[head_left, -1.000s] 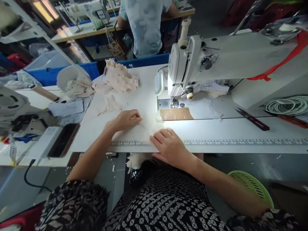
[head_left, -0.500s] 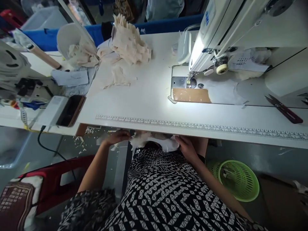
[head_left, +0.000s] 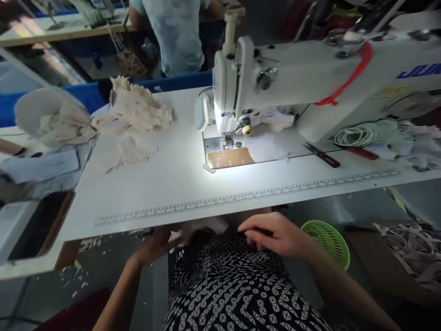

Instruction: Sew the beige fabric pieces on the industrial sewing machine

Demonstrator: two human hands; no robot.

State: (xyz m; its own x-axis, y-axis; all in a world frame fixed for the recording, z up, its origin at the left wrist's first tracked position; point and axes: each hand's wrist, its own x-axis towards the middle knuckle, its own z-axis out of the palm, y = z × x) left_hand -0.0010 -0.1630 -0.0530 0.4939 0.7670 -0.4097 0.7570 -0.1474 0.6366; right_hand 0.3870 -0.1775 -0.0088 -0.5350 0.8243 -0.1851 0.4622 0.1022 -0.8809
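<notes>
Pale, thin cloth lay at the lap, below the white flat surface's front edge.
It appeared light, soft and easily creased, best held by opposite edges. The left hand was beside it, grip too blurred to tell; the right hand's grip was loosely spread, pinching nothing visible. A white round bin held cream fabric; a green perforated basket's contents were unclear.

Left hand: blurred, dark; its hold on the pale cloth cannot be told. Pale cloth: partly hidden under the table edge. Sewing machine: right end cut off, lettering incomplete. Ruler strip: numerals too small to read. Co-worker: head beyond top edge. Green basket: partly behind right forearm.
</notes>
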